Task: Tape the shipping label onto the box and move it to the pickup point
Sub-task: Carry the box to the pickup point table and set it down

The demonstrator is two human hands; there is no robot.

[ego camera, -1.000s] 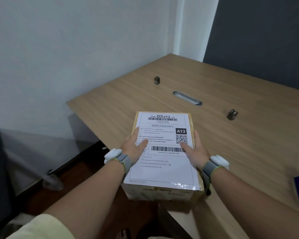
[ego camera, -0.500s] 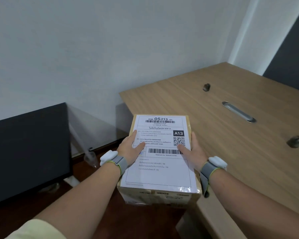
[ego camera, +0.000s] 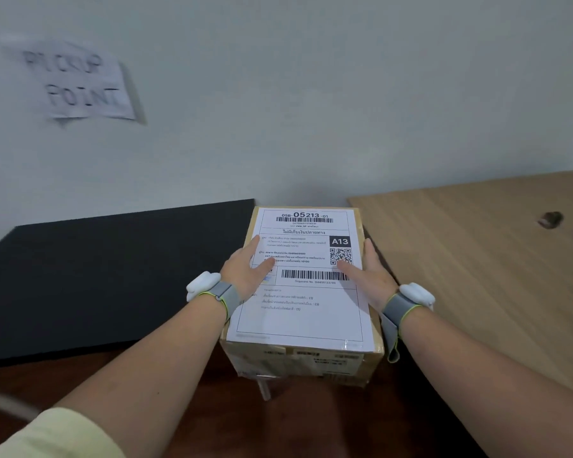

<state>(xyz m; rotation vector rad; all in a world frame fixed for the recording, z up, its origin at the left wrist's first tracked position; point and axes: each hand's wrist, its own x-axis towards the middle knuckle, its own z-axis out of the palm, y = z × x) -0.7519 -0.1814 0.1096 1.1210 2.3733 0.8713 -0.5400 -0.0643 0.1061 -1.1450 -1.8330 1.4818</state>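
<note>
we hold the labelled box (ego camera: 303,325) in the air between the wooden table (ego camera: 477,252) and the black surface (ego camera: 113,276), left hand (ego camera: 245,271) and right hand (ego camera: 372,279) clasping its sides, so we should keep it level while carrying it toward the pickup point sign (ego camera: 76,81).

Count: 1 box (ego camera: 298,361), 1 shipping label (ego camera: 303,285), 2 hands (left (ego camera: 248,271), right (ego camera: 372,276)), 2 wristbands, 1 pickup sign (ego camera: 76,82), 1 wood desk (ego camera: 477,259), 1 black surface (ego camera: 106,276).
</note>
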